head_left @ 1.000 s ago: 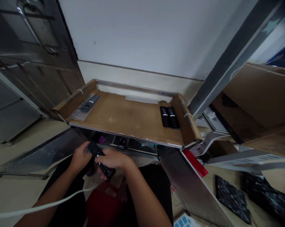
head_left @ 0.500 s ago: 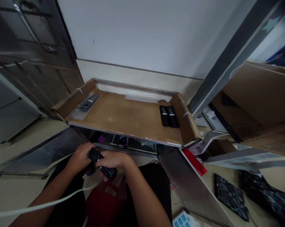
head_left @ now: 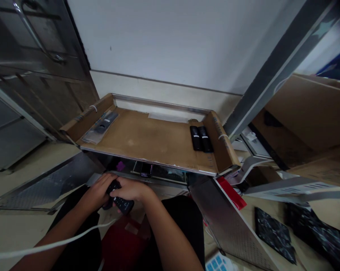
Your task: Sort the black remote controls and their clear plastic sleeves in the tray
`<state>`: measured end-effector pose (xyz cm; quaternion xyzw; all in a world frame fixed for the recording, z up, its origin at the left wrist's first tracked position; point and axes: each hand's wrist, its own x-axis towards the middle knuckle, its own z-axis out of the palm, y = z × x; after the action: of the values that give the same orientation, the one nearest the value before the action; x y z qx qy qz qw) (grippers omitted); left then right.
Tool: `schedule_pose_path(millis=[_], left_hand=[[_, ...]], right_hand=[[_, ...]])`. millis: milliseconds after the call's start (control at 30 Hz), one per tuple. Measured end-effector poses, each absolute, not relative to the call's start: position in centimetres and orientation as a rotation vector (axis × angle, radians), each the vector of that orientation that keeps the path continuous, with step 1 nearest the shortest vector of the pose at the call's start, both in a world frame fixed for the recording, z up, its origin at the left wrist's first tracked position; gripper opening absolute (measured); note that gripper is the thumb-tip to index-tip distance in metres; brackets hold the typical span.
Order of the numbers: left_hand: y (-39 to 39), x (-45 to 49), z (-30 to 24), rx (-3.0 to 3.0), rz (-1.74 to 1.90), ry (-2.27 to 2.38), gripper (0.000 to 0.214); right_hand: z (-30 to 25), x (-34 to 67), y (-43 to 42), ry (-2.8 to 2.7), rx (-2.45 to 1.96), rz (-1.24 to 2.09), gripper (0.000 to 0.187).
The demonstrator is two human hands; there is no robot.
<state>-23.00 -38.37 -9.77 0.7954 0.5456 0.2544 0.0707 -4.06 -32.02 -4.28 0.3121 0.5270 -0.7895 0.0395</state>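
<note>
Lower left of centre, the left hand [head_left: 100,188] now covers the far end of the remote [head_left: 123,204], apparently the part being handled; its grip is hidden. The right hand [head_left: 131,189] pinches the remote.

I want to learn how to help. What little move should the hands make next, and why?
Perhaps the left hand should ease back a little while the right hand holds the remote steady. The left hand covers part of the remote's far end, so nobody can check it, and the right hand has a grip around the middle.
</note>
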Motion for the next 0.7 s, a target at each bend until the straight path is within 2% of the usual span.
schedule_pose_path(millis=[100,300,367,500,600,700], left_hand=[[-38.5,-23.2,-10.7,2.312,0.839,1.677,0.056],[-39.4,-22.9,-11.0,2.152,0.839,1.67,0.067],[-39.7,-22.7,-10.7,2.064,0.885,1.696,0.062],[-39.5,-22.4,-10.4,1.856,1.003,1.897,0.034],[-38.8,-22.0,-10.3,1.826,0.869,1.985,0.034],[-38.3,-21.7,-10.3,1.888,0.776,1.968,0.03]], right_hand=[[-4.8,-4.6,-32.2,1.664,0.986,-2.483,0.044],[-6.9,-5.1,-31.7,1.978,1.044,-2.361,0.04],[-7.1,-4.8,-31.5,2.171,1.132,-2.184,0.042],[-6.7,-4.2,-31.2,2.358,1.19,-1.817,0.045],[-6.4,-4.1,-31.1,2.375,1.217,-1.605,0.044],[-6.4,-4.1,-31.1,2.374,1.23,-1.565,0.043]])
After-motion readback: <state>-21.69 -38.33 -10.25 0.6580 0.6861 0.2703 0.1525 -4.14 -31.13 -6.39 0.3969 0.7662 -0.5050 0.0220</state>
